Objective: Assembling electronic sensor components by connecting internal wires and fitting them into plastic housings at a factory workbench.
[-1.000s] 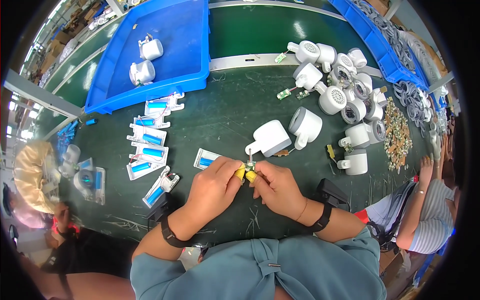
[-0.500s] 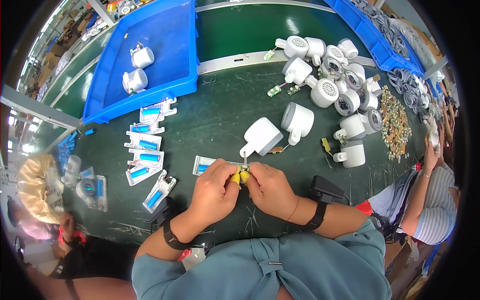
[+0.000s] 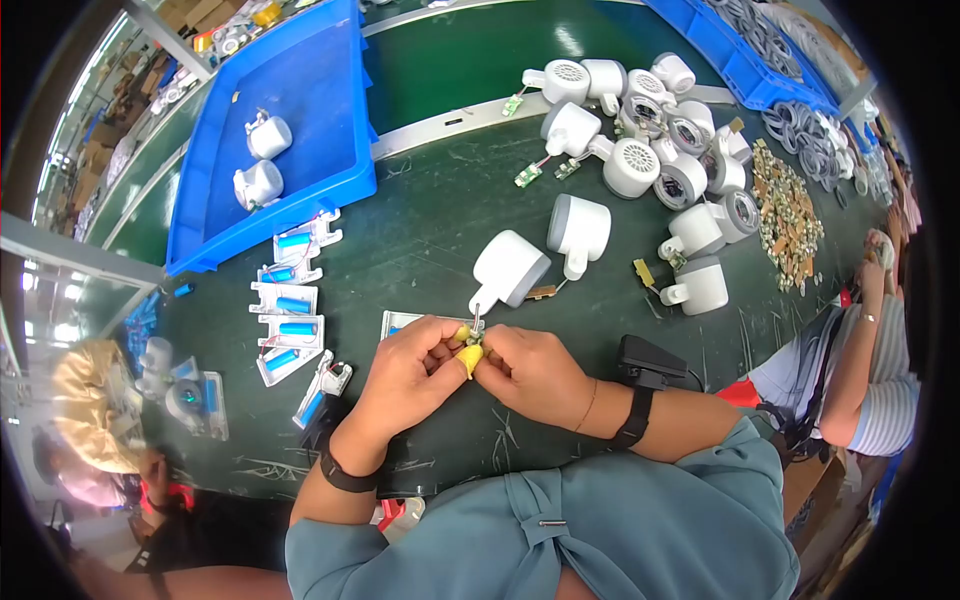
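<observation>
My left hand (image 3: 415, 370) and my right hand (image 3: 538, 375) meet in front of me, fingers pinched around a small green circuit board (image 3: 475, 336). Yellow covers sit on fingertips, and most of the board is hidden by them. Wires lead from it to the stem of a white round housing with a grey rim (image 3: 508, 268), lying on its side just beyond. Behind my left fingers, a white handle shell (image 3: 392, 322) with a blue cell is partly covered. Another white housing (image 3: 580, 232) rests to the right of the first.
Several handle shells with blue cells (image 3: 296, 328) form a column at left, below a blue tray (image 3: 330, 195) with two housings. At right are piled housings (image 3: 632, 168), loose small boards (image 3: 785, 220) and grey rings (image 3: 800, 130). Co-workers sit on both sides; one's hand (image 3: 878, 250) shows at right.
The view has shifted a little, so the table's things sit slightly differently. My fingers have changed their pinch on the board, the right ones rolling inward; both hands stay together.
</observation>
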Tool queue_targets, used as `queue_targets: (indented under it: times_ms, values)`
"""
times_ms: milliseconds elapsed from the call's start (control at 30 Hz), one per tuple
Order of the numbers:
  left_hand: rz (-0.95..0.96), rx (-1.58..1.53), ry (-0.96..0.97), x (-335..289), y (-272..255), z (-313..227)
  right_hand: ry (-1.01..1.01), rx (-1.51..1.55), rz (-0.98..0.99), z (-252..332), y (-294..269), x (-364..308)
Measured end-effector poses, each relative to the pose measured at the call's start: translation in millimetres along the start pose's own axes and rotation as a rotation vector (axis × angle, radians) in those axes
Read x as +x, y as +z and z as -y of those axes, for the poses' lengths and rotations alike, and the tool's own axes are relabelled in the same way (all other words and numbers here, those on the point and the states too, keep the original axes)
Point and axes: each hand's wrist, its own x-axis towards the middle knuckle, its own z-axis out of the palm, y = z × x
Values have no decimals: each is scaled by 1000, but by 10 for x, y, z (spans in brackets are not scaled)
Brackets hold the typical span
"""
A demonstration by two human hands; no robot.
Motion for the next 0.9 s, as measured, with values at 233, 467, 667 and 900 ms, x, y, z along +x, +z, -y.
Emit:
queue_targets:
  times_ms: [233,467,667,900]
  values:
    - [10,-18,4,6,42,54,-61,-49,-80,-61,57,-21]
    - [-76,-28,-60,10,116,96,-57,-38,-45,-63,53,-15]
    - [-82,-61,-71,5,130,134,-85,-32,-68,-92,84,-30]
    - [-99,-94,-59,-6,137,156,-88,-26,-68,-89,78,-28]
